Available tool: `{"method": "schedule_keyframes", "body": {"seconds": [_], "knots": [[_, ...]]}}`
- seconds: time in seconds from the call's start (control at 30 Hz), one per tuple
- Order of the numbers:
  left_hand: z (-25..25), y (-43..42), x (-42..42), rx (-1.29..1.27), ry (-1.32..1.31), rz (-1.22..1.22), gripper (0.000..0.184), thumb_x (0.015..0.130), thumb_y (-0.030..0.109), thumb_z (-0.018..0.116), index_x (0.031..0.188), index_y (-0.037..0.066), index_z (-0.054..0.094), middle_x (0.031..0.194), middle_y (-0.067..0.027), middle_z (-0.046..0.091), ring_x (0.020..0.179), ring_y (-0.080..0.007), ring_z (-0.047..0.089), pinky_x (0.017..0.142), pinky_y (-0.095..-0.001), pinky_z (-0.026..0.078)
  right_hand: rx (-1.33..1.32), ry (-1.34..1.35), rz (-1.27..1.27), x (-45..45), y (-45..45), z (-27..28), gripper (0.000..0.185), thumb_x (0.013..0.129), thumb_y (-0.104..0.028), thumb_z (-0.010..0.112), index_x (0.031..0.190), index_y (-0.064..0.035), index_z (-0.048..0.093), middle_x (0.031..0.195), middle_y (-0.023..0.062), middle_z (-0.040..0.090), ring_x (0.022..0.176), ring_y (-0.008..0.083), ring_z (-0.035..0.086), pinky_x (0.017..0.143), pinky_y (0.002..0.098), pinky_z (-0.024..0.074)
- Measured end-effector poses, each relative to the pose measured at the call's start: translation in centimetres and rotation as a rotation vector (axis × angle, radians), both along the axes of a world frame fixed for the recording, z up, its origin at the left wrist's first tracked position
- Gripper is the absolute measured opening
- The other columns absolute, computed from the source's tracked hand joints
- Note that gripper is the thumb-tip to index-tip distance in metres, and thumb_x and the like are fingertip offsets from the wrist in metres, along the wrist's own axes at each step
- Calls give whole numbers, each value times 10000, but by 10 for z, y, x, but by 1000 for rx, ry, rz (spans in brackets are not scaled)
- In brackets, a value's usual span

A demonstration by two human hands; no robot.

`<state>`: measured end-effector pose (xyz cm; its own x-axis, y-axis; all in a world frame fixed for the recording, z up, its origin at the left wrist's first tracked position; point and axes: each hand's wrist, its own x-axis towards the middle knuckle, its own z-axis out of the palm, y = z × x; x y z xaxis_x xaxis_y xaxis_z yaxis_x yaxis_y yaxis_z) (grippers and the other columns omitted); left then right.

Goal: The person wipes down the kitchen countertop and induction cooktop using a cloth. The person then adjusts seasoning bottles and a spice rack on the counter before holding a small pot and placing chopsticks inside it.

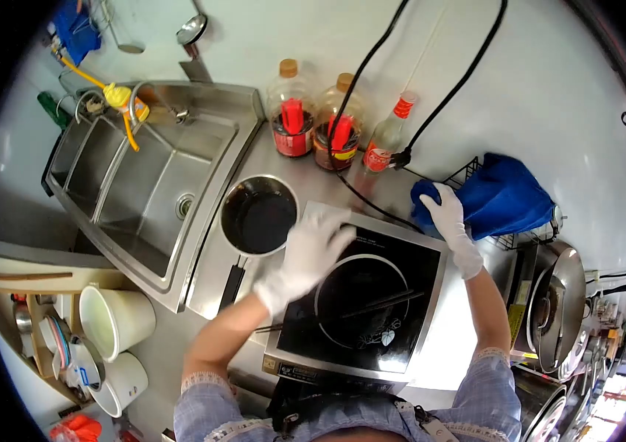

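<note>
My left hand [311,254], in a white glove, hovers over the left edge of a black induction cooker [416,258], beside a steel saucepan [294,199]. Its fingers are apart and nothing shows in them. Dark liquid fills part of the saucepan, whose black handle [232,286] points toward me. A pair of dark chopsticks [383,303] lies across the cooker's glass. Behind the cooker's right corner, my gloved right hand [447,214] grips the left end of a blue cloth [508,195]. The cloth drapes over a black wire rack [467,173].
Two large bottles of dark liquid [292,121] and a clear bottle with a red cap [386,140] line the wall. A black cable [350,96] hangs in front of them. At left is a steel sink [151,177]; at right, a lidded pan [560,309]. White buckets [117,320] stand lower left.
</note>
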<state>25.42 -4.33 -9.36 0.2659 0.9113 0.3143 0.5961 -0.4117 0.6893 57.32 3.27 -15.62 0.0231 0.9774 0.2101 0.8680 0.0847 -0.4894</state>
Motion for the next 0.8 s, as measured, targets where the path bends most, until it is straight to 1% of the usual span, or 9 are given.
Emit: {"method": "schedule_keyframes", "body": {"seconds": [0.1, 0.17, 0.3, 0.43, 0.57, 0.63, 0.7, 0.77, 0.8], "knots": [[1, 93, 39, 141, -265, 54, 239, 853, 168, 615, 1076, 81, 616, 947, -139, 628, 849, -304, 612, 777, -382, 480, -32, -210, 47, 24, 32, -56, 568, 834, -346, 632, 1302, -60, 486, 1278, 216, 505, 1184, 392, 467, 990, 429, 394], [-1, 145, 67, 52, -321, 90, 288, 834, 182, 631, 1100, 74, 606, 957, -150, 631, 852, -311, 611, 783, -393, 477, -263, -426, 75, 15, 34, -49, 616, 827, -309, 643, 1357, -76, 434, 1434, 202, 349, 1265, 374, 399, 1029, 426, 372], [16, 206, 107, 2, -147, 172, 475, 782, 263, 694, 1175, 26, 572, 981, -163, 652, 865, -267, 629, 776, -348, 485, -471, -307, 159, 15, 52, -73, 736, 758, -214, 712, 1394, -80, 367, 1438, 187, 335, 1249, 385, 404, 1019, 405, 393], [28, 224, 128, -165, -41, 160, 414, 766, 315, 711, 1044, 18, 636, 941, -163, 661, 845, -316, 627, 762, -369, 483, -352, -306, 233, 14, 65, -90, 715, 711, -133, 736, 1346, -49, 419, 1355, 191, 411, 1197, 373, 433, 994, 406, 413], [10, 231, 133, 148, -79, 243, 396, 761, 331, 726, 960, -4, 654, 814, -154, 657, 747, -269, 621, 709, -338, 478, -287, -274, 298, 7, 75, -89, 531, 717, -77, 696, 1219, -41, 527, 1238, 165, 486, 1108, 353, 491, 932, 408, 455], [31, 229, 129, 170, -347, 175, 390, 753, 384, 698, 837, 8, 646, 790, -175, 637, 736, -327, 615, 672, -402, 480, -242, -327, 390, 0, 75, -90, 482, 707, -65, 687, 1171, -43, 556, 1177, 156, 510, 1067, 358, 511, 897, 413, 473], [61, 226, 128, 85, -510, 107, 368, 745, 347, 720, 854, 5, 640, 733, -126, 631, 649, -234, 604, 630, -335, 477, -172, -260, 427, -5, 73, -95, 455, 706, -59, 682, 1149, -62, 574, 1135, 145, 522, 1065, 359, 518, 880, 416, 481], [85, 223, 123, 155, -426, 86, 372, 755, 346, 715, 879, 3, 640, 719, -84, 627, 642, -184, 597, 627, -317, 478, -17, -108, 595, -16, 73, -102, 464, 721, -62, 675, 1170, -79, 559, 1139, 133, 515, 1080, 347, 518, 883, 420, 478], [89, 222, 121, 162, -425, 88, 372, 755, 346, 715, 879, 3, 640, 719, -84, 627, 642, -184, 597, 627, -317, 478, -123, -164, 610, -28, 76, -102, 499, 721, -56, 674, 1199, -94, 537, 1256, 132, 480, 1093, 338, 515, 897, 426, 471]]}}
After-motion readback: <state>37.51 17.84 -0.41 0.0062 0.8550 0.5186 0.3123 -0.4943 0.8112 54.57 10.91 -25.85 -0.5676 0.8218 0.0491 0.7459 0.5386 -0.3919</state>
